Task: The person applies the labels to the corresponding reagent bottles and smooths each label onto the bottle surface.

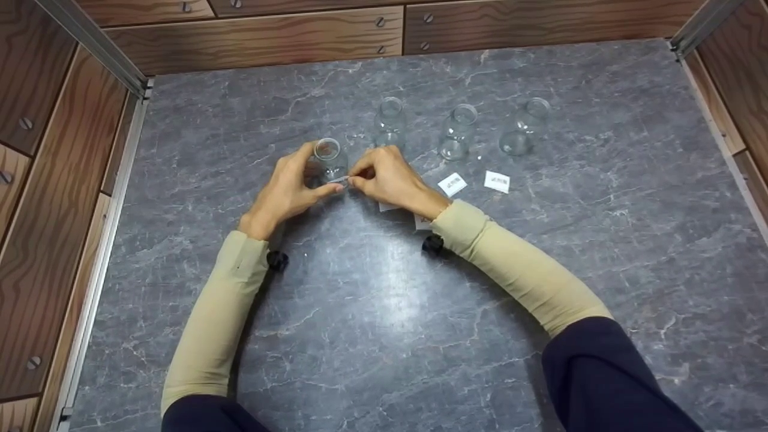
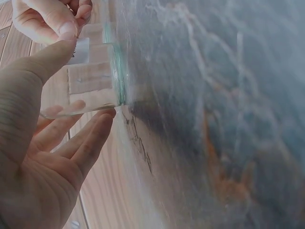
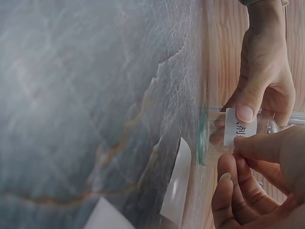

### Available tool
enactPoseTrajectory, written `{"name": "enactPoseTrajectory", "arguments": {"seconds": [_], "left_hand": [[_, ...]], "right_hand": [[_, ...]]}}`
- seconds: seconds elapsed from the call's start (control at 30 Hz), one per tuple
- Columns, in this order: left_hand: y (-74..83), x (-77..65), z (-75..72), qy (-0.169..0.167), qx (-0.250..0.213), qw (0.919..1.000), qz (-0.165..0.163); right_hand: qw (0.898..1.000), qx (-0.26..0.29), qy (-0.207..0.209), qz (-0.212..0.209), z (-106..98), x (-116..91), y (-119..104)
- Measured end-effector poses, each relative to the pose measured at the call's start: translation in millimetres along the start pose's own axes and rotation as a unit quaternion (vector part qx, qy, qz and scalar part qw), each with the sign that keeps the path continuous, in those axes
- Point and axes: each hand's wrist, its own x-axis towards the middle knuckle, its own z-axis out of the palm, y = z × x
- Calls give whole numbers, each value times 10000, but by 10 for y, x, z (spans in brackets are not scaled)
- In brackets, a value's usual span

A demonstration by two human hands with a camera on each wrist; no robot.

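Observation:
A clear glass bottle (image 1: 330, 166) stands upright on the tabletop between the two hands. The left hand (image 1: 287, 191) holds it, fingers around the far side and the thumb pressing a white label (image 3: 239, 127) with black print against the near side. From the other side, the right hand (image 1: 390, 175) pinches the label's free end between thumb and forefinger, close to the glass. In the left wrist view, the bottle (image 2: 93, 88) shows its thick greenish base, and the left fingertips (image 2: 107, 114) lie along its wall.
Three more clear bottles stand to the right: one (image 1: 390, 123) just beyond the right hand, one (image 1: 458, 133) in the middle, one (image 1: 525, 129) farthest right. Printed white labels (image 1: 452, 184) (image 1: 497, 181) lie nearer. Other white pieces (image 1: 422, 224) are partly hidden under the right wrist.

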Motion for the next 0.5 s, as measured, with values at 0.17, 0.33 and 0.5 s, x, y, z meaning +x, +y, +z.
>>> {"name": "enactPoseTrajectory", "arguments": {"seconds": [0.17,0.33,0.5], "left_hand": [[-1,2,-7,-23,-25,10000,-65],[-7,11,-27,-93,-133,9999,-35],[-16,16,-59,-202,-307,9993,-2]], "right_hand": [[10000,44,-55,35,-9,1,-3],[10000,37,-36,-10,-14,0,4],[10000,-28,-15,-74,-14,-6,12]]}}
